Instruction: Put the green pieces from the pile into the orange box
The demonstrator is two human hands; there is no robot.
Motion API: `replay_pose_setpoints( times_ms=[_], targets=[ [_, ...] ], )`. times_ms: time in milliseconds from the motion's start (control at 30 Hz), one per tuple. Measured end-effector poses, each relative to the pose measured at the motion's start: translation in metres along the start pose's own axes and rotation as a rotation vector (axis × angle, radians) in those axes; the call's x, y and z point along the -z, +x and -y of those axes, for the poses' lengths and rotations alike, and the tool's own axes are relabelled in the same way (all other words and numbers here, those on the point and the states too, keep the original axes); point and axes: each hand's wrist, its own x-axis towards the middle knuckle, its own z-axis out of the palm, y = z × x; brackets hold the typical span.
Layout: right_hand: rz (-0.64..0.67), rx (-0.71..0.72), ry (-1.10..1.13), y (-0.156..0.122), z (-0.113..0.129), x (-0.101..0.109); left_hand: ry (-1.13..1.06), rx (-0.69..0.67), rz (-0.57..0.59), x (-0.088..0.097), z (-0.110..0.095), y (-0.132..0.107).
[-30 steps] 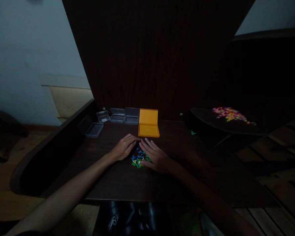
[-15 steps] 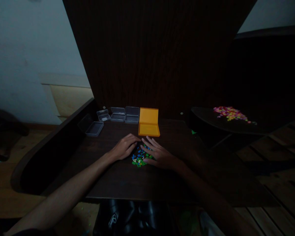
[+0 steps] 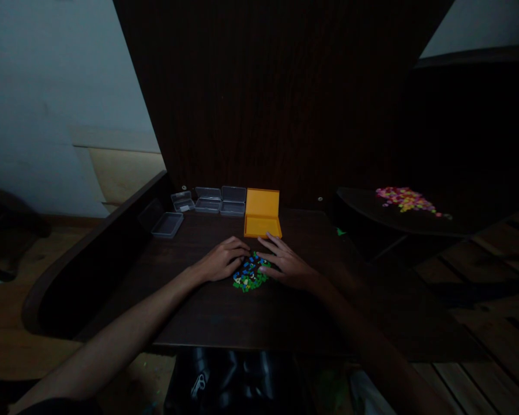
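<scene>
A small heap of tiny blue, green and yellow pieces lies on the dark wooden table. My left hand rests palm down at the heap's left side, fingers loosely curved and touching the pieces. On the right side my right hand lies flat with fingers spread over the heap's edge. Neither hand holds anything that I can see. An open orange box stands just behind the hands.
Several clear plastic boxes line the table's back edge, one more at the left. A second dark surface at the right carries a pile of pink and yellow pieces. A dark wooden panel rises behind the table.
My right hand has slid to the right and slightly back, uncovering more of the heap. The left hand has hardly moved.
</scene>
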Motion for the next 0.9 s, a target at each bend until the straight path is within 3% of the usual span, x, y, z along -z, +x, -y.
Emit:
replay_pose_setpoints(
  times_ms=[267,567,900],
  targets=[
    [-0.067,0.002,-0.005,0.001,-0.003,-0.004,0.004,0.016,0.015,-0.001,0.001,0.000],
    [-0.054,-0.003,-0.020,0.003,-0.002,-0.012,-0.003,0.010,0.013,-0.003,0.002,0.000],
    [-0.189,0.048,-0.007,-0.001,-0.018,0.005,0.034,-0.005,0.027,-0.001,0.000,-0.001]
  ],
)
